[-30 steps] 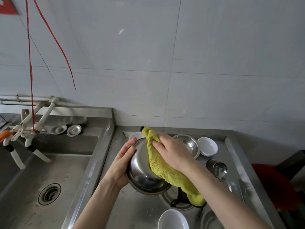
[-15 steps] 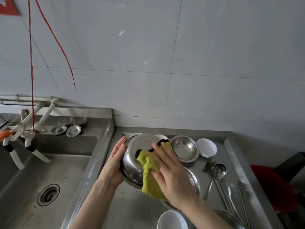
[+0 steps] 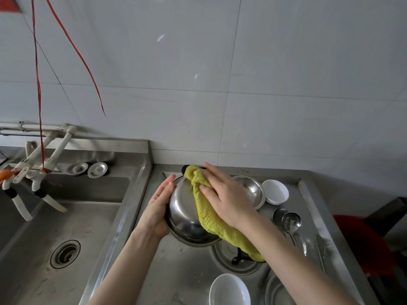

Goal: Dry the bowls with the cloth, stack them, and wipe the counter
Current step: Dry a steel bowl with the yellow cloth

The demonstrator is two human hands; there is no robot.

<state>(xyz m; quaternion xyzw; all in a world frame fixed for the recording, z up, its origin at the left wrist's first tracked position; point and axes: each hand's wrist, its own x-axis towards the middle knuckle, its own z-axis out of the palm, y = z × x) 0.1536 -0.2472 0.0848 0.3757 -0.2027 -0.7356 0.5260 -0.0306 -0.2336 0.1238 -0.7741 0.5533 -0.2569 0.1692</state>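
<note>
Right hand [image 3: 226,199] is being laid flat, fingers straight, on the yellow cloth [image 3: 209,219], and the cloth is being pressed on the outside of the big steel bowl [image 3: 185,208]. Nothing is being gripped by it. Left hand [image 3: 159,208] is being held flat against the bowl's left side, fingers straight, so the bowl is being kept tipped up above the counter [image 3: 187,271].

Half a second ago the cloth was bunched low on the bowl. Now it is being pushed up to the bowl's far edge, with its tail hanging down on the bowl's right side. So the outside is being rubbed up and down, and this bowl is probably being finished.

Right of the big bowl, a second steel bowl [image 3: 253,192] and a small white bowl [image 3: 275,191] are being left waiting. Nothing is being stacked yet, and the counter is not being wiped yet.
</note>
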